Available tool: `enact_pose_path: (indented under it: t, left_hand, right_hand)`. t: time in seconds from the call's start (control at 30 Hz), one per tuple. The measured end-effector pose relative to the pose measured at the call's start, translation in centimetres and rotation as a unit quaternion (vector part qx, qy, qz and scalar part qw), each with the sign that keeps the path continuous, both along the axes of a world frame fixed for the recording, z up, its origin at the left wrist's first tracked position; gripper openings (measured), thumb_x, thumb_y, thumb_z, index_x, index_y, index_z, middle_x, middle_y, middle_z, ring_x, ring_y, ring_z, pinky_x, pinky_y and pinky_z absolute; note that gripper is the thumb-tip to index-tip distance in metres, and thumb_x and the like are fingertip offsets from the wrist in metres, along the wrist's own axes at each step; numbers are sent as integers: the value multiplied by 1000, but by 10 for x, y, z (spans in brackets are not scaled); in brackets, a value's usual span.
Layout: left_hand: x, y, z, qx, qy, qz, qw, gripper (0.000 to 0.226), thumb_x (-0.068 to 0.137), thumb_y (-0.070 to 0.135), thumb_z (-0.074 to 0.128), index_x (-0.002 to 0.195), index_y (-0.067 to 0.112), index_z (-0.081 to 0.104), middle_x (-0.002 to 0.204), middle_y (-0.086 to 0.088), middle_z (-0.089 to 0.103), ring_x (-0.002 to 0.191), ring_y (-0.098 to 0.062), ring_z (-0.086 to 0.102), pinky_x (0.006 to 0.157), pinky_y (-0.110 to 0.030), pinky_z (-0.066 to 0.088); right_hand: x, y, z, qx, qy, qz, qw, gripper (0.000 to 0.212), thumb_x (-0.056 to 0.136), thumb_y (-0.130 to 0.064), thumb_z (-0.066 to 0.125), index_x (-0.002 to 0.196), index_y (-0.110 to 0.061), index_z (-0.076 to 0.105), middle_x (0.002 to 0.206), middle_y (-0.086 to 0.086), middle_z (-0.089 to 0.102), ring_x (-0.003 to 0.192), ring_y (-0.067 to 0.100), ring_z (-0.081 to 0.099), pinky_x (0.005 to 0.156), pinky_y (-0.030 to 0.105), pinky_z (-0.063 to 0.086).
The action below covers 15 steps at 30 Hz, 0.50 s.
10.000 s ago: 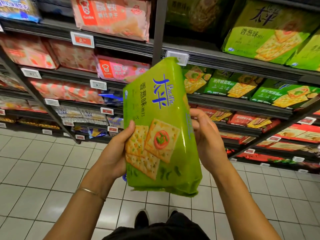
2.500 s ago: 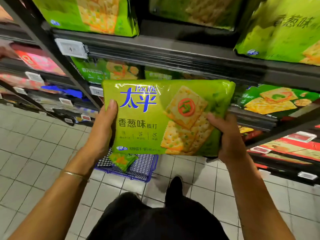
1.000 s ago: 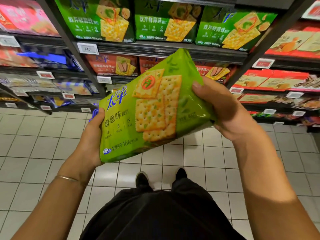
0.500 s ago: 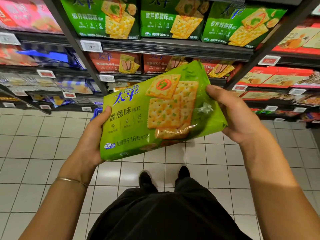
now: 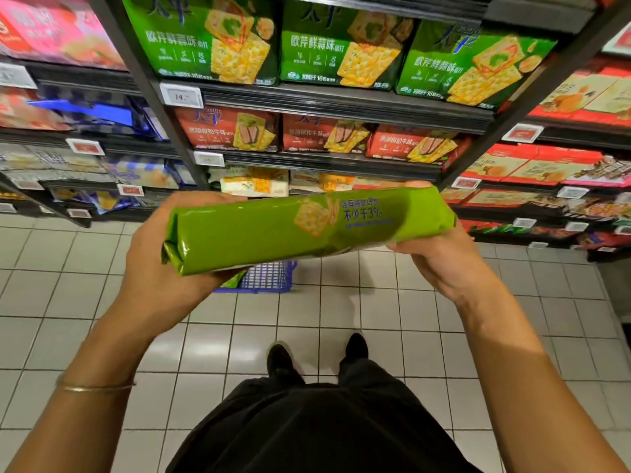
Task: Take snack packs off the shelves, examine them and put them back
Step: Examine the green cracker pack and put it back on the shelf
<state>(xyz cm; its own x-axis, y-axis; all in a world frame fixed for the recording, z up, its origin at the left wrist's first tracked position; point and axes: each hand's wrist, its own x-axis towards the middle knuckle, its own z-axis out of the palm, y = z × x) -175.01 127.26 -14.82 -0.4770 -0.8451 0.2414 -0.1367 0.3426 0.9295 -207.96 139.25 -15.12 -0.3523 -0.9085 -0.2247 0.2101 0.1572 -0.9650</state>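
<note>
A lime-green cracker pack (image 5: 273,230) lies level in front of me, its narrow side face with blue print and a small cracker picture turned up toward the camera. My left hand (image 5: 164,268) grips its left end, fingers curled over the top and palm underneath. At the right end, my right hand (image 5: 433,254) holds the pack from below, with fingertips showing over the far edge. The pack hangs in the air in front of the shelves, above the tiled floor.
Shelves stand ahead: dark-green cracker packs (image 5: 345,46) on top, red-orange packs (image 5: 324,136) below, pink packs (image 5: 51,29) at left, red boxes (image 5: 532,165) at right. A blue wire basket (image 5: 269,278) sits on the floor under the pack. My shoes (image 5: 283,361) stand on white tiles.
The pack has rolled from showing its front face to showing its narrow side. Both hands have shifted their hold with it, and the view has moved closer to the shelves.
</note>
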Motion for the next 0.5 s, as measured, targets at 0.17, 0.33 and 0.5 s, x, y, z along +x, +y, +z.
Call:
enact_pose_path:
  t: [0.17,0.33,0.5]
  left_hand:
    - [3,3,3,37,13,24,999,69,60,72,89,121,54,63,117,26,73,111,0,70,90,-13,55]
    - [8,5,1,80,33,63,994,75,55,52,95,122,48,63,118,21,75,106,-4,73,78,-17,60]
    - [15,-3,13,269,134,-20,954,78,73,58,88,139,26,61,128,-1,75,113,-20,73,89,-40,63]
  right_hand:
    - [5,-1,4,-19,-18,-4,1000,69,56,24,71,121,4,59,92,0,79,90,18,75,83,30,60]
    - [13,1,12,-26,-80,38,996,56,69,18,59,123,3,60,106,12,75,104,27,72,92,36,58]
    - [31,-3,12,-2,-133,-14,991,40,91,-21,61,128,-8,64,115,10,77,105,27,74,90,43,61]
